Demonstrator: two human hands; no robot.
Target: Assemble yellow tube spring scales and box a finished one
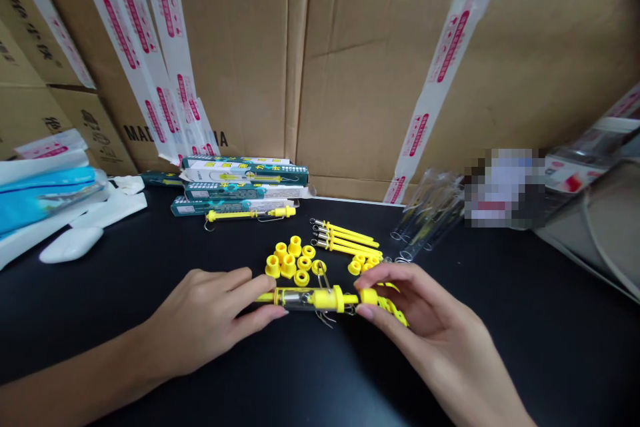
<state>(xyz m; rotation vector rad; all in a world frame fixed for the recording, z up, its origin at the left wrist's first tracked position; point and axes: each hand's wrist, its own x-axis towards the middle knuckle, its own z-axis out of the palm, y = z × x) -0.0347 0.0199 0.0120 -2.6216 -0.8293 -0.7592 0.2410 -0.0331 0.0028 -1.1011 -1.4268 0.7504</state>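
Observation:
A tubular spring scale, clear with yellow parts, lies level between my hands, close above the black table. My left hand is closed around its left end, thumb below and fingers on top. At the other end my right hand pinches a small yellow cap between thumb and forefinger; the cap sits at the tip of the yellow rod. Wire hooks lie behind and under the scale. Yellow plastic pieces show partly behind my right fingers. Loose yellow collars and rings are just beyond the scale.
Several yellow rods with springs lie farther back. A whole spring scale rests before stacked green-and-white boxes. Clear tubes are at right, a blue packet at left. Taped cardboard stands behind.

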